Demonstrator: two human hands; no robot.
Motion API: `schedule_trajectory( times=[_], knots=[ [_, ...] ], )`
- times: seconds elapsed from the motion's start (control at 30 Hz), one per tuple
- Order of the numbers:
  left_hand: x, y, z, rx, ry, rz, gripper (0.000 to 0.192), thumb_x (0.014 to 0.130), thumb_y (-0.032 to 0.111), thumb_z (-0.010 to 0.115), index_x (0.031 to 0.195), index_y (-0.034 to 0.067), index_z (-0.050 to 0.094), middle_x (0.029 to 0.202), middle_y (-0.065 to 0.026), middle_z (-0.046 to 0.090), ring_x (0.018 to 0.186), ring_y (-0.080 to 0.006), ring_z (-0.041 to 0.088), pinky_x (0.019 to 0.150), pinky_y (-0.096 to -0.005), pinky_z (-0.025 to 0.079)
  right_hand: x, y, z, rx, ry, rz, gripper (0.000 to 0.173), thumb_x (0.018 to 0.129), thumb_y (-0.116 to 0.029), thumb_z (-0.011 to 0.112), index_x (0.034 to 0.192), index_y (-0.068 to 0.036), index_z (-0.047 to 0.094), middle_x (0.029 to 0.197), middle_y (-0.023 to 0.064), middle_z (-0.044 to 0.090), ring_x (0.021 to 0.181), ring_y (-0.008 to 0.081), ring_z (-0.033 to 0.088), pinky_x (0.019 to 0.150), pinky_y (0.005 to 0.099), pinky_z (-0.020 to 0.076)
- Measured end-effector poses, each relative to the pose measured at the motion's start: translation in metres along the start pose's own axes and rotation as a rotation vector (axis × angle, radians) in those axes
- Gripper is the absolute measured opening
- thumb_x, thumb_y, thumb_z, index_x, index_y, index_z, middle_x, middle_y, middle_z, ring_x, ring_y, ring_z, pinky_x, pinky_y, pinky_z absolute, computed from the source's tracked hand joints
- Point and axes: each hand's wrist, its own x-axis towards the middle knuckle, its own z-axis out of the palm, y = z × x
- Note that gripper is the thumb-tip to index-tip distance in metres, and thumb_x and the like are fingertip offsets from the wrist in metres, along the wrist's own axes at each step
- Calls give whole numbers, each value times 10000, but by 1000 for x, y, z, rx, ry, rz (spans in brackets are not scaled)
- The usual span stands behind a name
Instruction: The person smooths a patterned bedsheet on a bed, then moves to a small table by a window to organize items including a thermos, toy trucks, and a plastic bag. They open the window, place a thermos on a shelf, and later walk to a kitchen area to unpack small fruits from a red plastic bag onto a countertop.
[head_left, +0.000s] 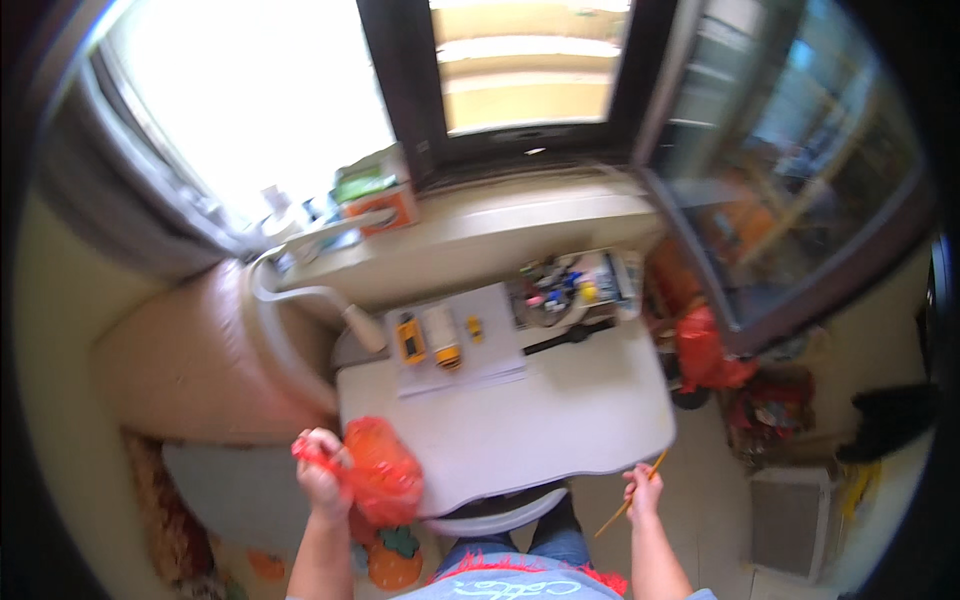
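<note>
My left hand (322, 469) grips the gathered top of a red plastic bag (382, 476), whose full body hangs at the left front corner of the white desk (525, 427). At the desk's right front edge, my right hand (643, 491) is closed around a thin orange stick (619, 519), possibly a pencil. Toward the back of the desk, white paper sheets (495, 360) bear a yellow and black device (410, 341), a white and yellow object (442, 337) and a small yellow item (474, 328). A black wristwatch or strap (570, 337) lies right of the sheets.
A tray of pens and markers (555, 289) stands at the desk's back right. A white desk lamp (364, 326) bends over the back left. The open window sash (720, 300) juts in at the right, near another red bag (705, 352). A chair (502, 517) is at the front edge.
</note>
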Motion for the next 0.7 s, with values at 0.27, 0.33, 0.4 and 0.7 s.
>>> schedule_trajectory(
  times=[0.27, 0.33, 0.4, 0.7],
  knots=[
    [-22, 29, 65, -107, -216, -50, 441, 987, 439, 345, 702, 110, 416, 496, 7, 345, 379, -100, 279, 364, -235, 269, -44, 3, -79, -34, 138, -42, 121, 881, -123, 572, 976, -63, 529, 710, 74, 631, 389, 76, 442, 357, 223, 350],
    [-33, 32, 91, -80, -306, -59, 438, 979, 454, 364, 715, 110, 417, 473, 11, 325, 361, -89, 258, 355, -227, 264, -49, 4, -94, 26, 133, -60, 131, 879, -137, 588, 972, -63, 531, 703, 69, 630, 387, 76, 439, 362, 225, 351],
    [-48, 33, 119, -107, -345, -86, 446, 978, 460, 362, 716, 105, 422, 464, 9, 325, 354, -89, 254, 348, -231, 246, -53, 5, -112, 44, 142, -67, 171, 884, -190, 606, 968, -62, 532, 686, 66, 623, 377, 78, 425, 351, 229, 336],
    [-154, -3, 253, -280, -644, -280, 482, 981, 478, 323, 722, 93, 456, 486, 4, 326, 368, -110, 239, 362, -258, 220, -70, 61, -293, 87, 192, 18, 201, 913, -216, 546, 966, -23, 573, 675, 81, 624, 412, 103, 455, 379, 256, 366]
  ],
)
